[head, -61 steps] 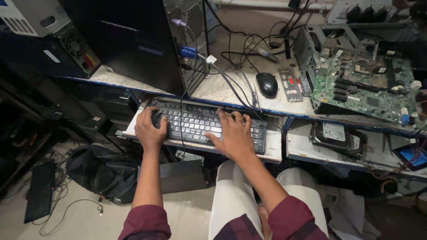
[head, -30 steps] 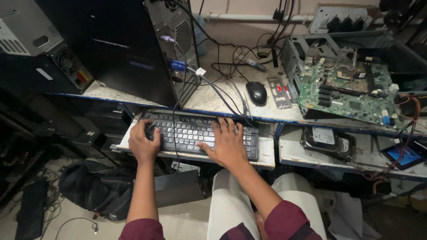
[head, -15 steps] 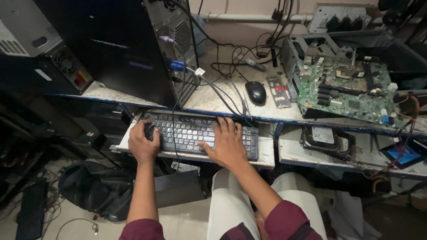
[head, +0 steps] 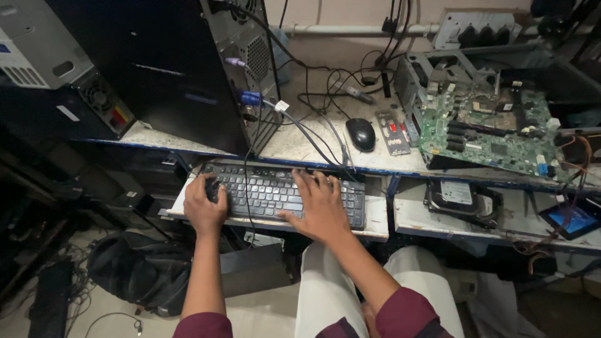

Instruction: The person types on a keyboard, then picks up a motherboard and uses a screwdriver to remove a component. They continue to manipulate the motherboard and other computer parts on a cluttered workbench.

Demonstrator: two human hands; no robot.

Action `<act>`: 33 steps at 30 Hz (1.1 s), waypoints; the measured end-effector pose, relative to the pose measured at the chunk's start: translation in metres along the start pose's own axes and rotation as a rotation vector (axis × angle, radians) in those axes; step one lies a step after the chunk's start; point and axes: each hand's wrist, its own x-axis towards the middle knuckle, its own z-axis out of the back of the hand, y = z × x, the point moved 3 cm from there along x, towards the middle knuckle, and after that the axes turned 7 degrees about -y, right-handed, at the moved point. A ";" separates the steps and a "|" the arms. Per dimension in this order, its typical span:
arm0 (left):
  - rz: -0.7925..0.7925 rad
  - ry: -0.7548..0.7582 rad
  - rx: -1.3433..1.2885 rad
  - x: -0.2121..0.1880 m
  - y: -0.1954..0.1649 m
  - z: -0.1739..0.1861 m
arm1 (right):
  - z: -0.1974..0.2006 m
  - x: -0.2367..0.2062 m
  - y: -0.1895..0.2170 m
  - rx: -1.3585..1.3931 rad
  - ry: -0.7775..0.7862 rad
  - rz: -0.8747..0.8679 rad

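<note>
A black keyboard [head: 269, 191] lies on a pull-out shelf [head: 375, 222] under the desk. My left hand [head: 203, 205] rests on the keyboard's left end, fingers curled over the corner keys. My right hand [head: 319, 206] lies flat over the middle and right keys with its fingers spread. Neither hand holds anything. A black cable crosses the keyboard between the two hands.
A black computer tower [head: 188, 69] stands on the desk with cables plugged in its back. A black mouse [head: 360, 133] and a green motherboard [head: 488, 134] lie to the right. A hard drive [head: 463, 199] sits on a lower shelf. A dark bag [head: 138, 272] lies on the floor.
Two seconds ago the view sat a little further right; it has since shifted slightly. Both hands have stayed on the keyboard, with only small finger movements.
</note>
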 end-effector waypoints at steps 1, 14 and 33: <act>0.015 0.014 -0.004 0.000 0.000 0.000 | -0.001 0.000 0.000 -0.004 -0.005 0.005; 0.012 0.010 0.015 0.000 0.003 0.000 | -0.004 0.001 -0.002 -0.071 0.029 -0.099; -0.001 -0.010 0.003 0.000 0.000 0.001 | -0.007 -0.002 -0.003 -0.019 0.009 0.018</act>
